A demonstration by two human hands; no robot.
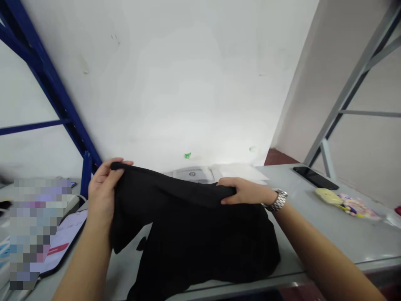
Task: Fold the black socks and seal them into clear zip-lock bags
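Note:
A black cloth garment (206,238) is spread over the front of the grey table, its lower part hanging past the near edge. At the upper left, my left hand (105,184) pinches a corner of it between thumb and fingers and holds that side raised off the table. My right hand (246,191), with a silver watch on the wrist, grips the garment's top edge near the middle, thumb in front and fingers behind. The cloth between both hands is drawn fairly straight. Folds hide the garment's exact kind.
Behind the garment lie white papers or packets (194,173) against a white wall. To the right are a black phone (315,177), a yellow item (328,196) and a colourful beaded strap (357,207). A lit phone (64,238) lies at left beside a blurred-out area. Blue metal posts (53,83) rise behind.

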